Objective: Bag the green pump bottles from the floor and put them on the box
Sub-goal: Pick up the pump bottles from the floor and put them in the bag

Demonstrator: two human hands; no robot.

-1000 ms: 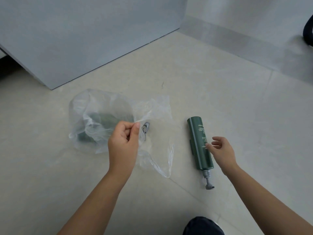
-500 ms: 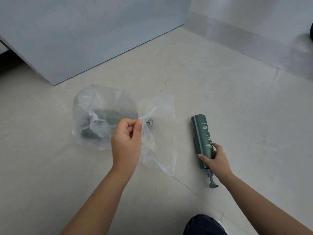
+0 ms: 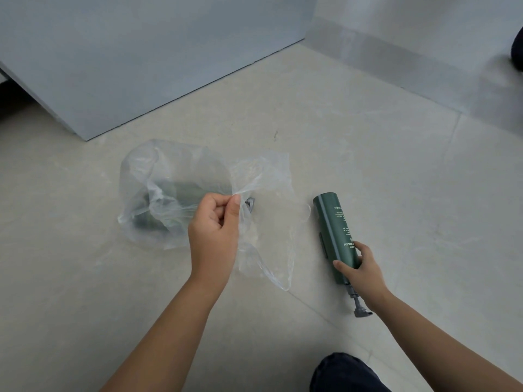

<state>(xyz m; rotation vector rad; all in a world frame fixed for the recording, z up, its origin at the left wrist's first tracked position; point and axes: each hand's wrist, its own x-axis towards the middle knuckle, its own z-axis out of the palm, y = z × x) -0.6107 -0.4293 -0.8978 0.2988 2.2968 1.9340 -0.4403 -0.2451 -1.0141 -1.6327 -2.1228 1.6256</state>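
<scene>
The green pump bottle (image 3: 336,236) lying on the floor (image 3: 368,154), merely approached a second ago, is now clasped near its pump end by the right hand (image 3: 360,268). The clear bag (image 3: 175,188) (one bottle seemingly inside) stays pinched by the left hand (image 3: 215,227), so insertion is judged next

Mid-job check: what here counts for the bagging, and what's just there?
Job: bag, bottle inside it, loose bottle, left hand pinching the bag, right hand gripping the loose bottle.
Just there: grey panel, dark object at right edge.
</scene>
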